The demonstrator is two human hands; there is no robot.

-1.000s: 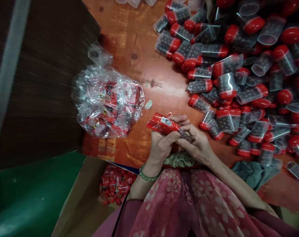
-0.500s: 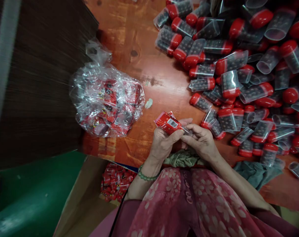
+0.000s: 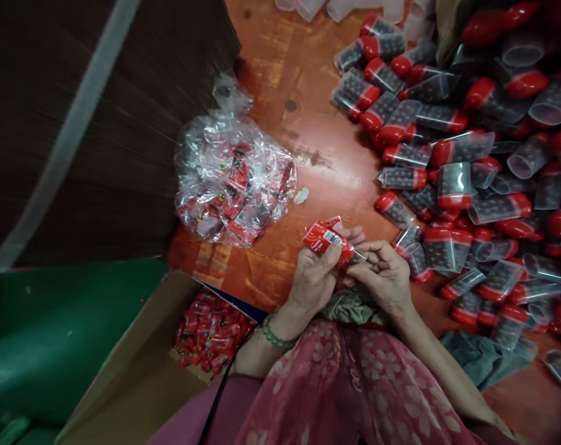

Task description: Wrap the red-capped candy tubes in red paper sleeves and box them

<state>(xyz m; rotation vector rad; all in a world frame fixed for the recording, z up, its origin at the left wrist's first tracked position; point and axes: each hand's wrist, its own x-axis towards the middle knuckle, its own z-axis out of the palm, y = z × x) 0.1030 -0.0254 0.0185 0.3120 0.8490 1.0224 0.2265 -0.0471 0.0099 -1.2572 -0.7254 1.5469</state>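
A red printed packet (image 3: 318, 238) with a white barcode label is gripped in my left hand (image 3: 311, 281), the thumb pressed across its front. Its narrower clear end points to the right. My right hand (image 3: 388, 278) is closed at that clear end, thumb and fingertips pinching it; the exact hold is partly hidden. Both hands are above the front of the wooden table. Close by on the right lie many clear plastic tubes with red rounded ends and dark dotted contents, such as a tube (image 3: 394, 209) near my right fingers.
A clear plastic bag (image 3: 234, 179) of red packets sits on the table (image 3: 280, 272) at left. Below it, a cardboard box (image 3: 136, 352) holds a heap of red packets (image 3: 215, 330). Cloths, one pale green (image 3: 354, 307) and one grey-green (image 3: 482, 358), lie along the front edge.
The view has turned, so the bag and tube pile appear farther right. Both hands still hold the red packet, which has tilted slightly, and the right fingers have shifted a little at its clear end.
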